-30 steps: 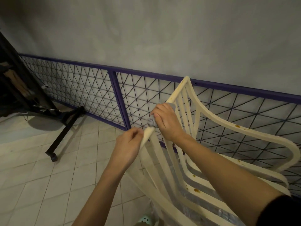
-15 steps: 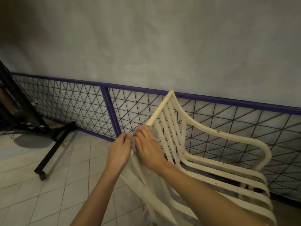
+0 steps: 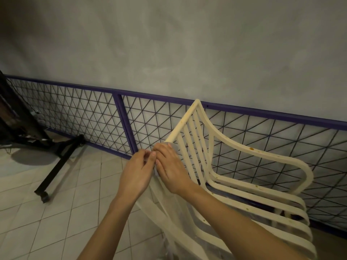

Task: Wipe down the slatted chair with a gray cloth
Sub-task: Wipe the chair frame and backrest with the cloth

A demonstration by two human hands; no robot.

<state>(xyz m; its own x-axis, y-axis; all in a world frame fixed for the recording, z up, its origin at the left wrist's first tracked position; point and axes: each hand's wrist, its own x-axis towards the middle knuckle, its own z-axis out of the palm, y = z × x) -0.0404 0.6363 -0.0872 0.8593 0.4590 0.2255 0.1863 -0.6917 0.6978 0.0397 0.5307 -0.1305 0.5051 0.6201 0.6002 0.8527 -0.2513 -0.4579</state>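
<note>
A cream slatted plastic chair (image 3: 244,152), the top one of a stack, stands to the right against the fence. Brown spots dot its armrest and seat slats. My right hand (image 3: 171,171) wraps over the chair back's top rail, pressing the gray cloth (image 3: 156,172) against it; only a sliver of cloth shows between my hands. My left hand (image 3: 136,175) is beside it on the left, fingertips curled in and pinching at the rail and cloth edge. The rail under both hands is hidden.
A purple-framed wire-mesh fence (image 3: 120,117) runs along the gray wall behind the chair. A black stand with a wheeled leg (image 3: 54,171) sits on the tiled floor (image 3: 62,212) at the left. Clear plastic film (image 3: 169,212) hangs below my hands.
My right hand has slid down the top rail with the cloth, toward my left hand. The two hands now touch. The view has tilted up and back.
</note>
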